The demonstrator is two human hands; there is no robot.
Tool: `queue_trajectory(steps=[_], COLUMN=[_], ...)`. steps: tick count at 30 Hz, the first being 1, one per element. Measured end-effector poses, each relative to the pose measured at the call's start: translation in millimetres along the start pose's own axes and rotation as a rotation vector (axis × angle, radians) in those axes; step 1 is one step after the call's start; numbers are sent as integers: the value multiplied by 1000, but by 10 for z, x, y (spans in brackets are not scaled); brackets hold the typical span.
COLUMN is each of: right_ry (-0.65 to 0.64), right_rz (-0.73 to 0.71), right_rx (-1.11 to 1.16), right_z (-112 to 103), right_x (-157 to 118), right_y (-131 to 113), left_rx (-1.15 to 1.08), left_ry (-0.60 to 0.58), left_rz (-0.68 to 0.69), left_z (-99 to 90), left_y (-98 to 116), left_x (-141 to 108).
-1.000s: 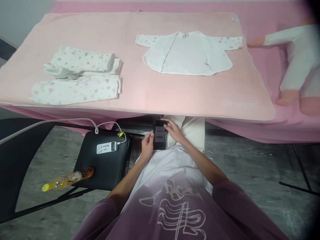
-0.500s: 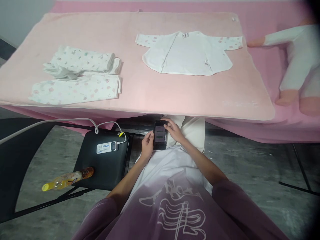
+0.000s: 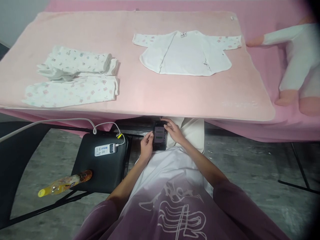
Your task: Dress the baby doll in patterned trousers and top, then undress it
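A dark phone [image 3: 159,135] with a lit screen lies between my two hands, over my lap and just below the table's front edge. My left hand [image 3: 147,144] is closed on its left side. On its upper right side, my right hand [image 3: 173,129] grips it, fingers curled at the edge. A small white baby top [image 3: 186,55] with patterned sleeves is spread flat on the pink mat [image 3: 175,96]. To its left lie folded patterned baby clothes [image 3: 72,90].
A doll [image 3: 295,60] in white lies at the right of the table. On my left a black stool [image 3: 102,170] bears a white power bank [image 3: 105,149] with a cable and a bottle [image 3: 65,184] with a yellow cap. Cream cloth [image 3: 196,133] sits beside my right hand.
The view has shifted slightly, so the clothes and stool appear a little further left. Both hands keep their hold on the phone.
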State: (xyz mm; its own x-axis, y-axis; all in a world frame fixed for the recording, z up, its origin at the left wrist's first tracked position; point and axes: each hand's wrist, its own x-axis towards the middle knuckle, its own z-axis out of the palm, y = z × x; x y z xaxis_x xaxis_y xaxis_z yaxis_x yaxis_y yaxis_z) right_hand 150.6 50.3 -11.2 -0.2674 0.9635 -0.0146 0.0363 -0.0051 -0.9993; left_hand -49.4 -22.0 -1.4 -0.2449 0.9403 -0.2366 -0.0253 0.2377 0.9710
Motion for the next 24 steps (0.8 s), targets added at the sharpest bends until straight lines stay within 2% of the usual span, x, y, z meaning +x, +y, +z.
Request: queue_trajectory(steps=[6,11,18,21,24], right_ry=[248,241,323,239,40], right_rz=[-57,-118,-69,-31,66], right_rx=[-299,-431,-393,-402,-440], right_z=[-217,-356,-418,-477,-571], right_x=[49,92,29,-109,-294], right_y=[15,82,261,279,235], left_rx=[7,16,25,50,80], left_ry=[-22,-19,-83,-103,-99], left_rz=[-16,-38,-53,-45,-43], left_z=[65,186,424,498,544], left_y=[20,19,57,58,33], left_x=[94,218,440,543,639])
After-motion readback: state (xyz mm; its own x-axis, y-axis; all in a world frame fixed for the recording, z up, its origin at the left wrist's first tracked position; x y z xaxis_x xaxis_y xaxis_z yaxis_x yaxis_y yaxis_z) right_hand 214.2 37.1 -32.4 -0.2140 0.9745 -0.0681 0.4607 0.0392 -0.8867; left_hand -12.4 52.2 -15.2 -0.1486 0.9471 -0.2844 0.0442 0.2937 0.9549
